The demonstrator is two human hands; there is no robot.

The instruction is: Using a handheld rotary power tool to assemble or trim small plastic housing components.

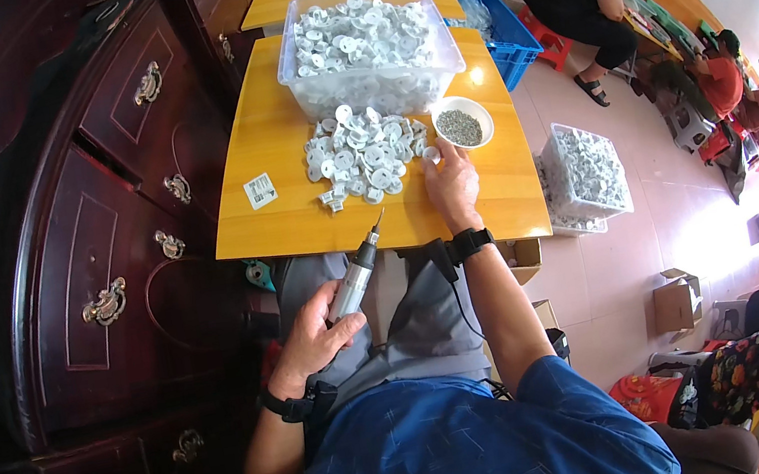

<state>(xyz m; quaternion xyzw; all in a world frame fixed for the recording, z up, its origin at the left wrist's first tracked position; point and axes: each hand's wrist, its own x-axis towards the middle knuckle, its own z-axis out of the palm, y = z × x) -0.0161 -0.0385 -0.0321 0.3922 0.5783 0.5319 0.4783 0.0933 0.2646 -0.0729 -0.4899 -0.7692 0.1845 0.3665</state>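
Observation:
My left hand (pixel 327 329) is wrapped around a grey and black electric screwdriver (pixel 355 276). Its thin bit points up and away, just off the near table edge. Over the table, my right hand (pixel 453 185) has its fingertips closed at a small white round plastic part (pixel 431 155), beside the rim of a white bowl (pixel 487 131). Small metal screws (pixel 459 127) fill that bowl. Left of my right hand lies a loose pile of similar white plastic parts (pixel 362 151).
Behind the pile, a clear plastic bin (pixel 318 90) brims with white parts on the yellow table (pixel 281 224). A white label (pixel 260 191) lies at left. A blue crate (pixel 514 51) and another filled bin (pixel 586 200) stand right. Dark drawers (pixel 122 272) flank the left. Several people sit nearby.

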